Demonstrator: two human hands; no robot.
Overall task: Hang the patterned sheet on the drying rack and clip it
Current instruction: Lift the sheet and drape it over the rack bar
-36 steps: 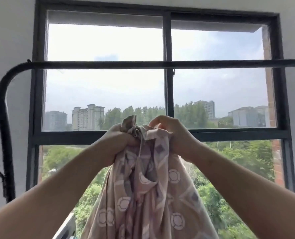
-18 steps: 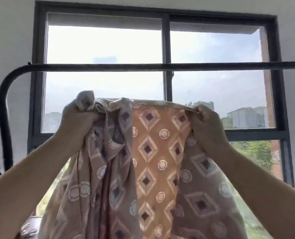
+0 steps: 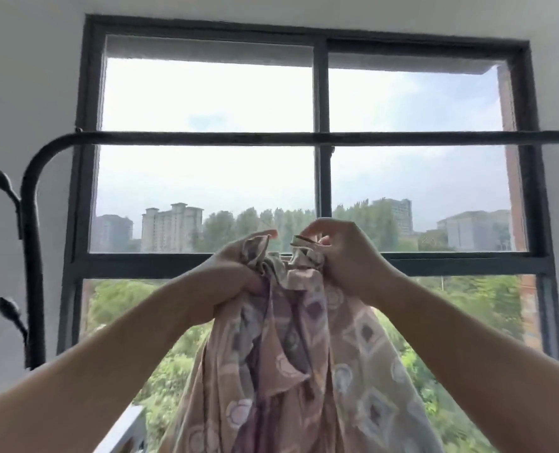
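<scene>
Both hands seemingly around patterned sheet

Open air separates hands from rack bar.

We see the patterned sheet, pinkish beige with diamonds and ringed circles, bunched at its top edge in the curled fingers of our left hand and right hand, its loose folds hanging straight down below them. The drying rack, a black tube, runs level well above our fingertips, apart from the sheet, and bends downward far to their left.
</scene>
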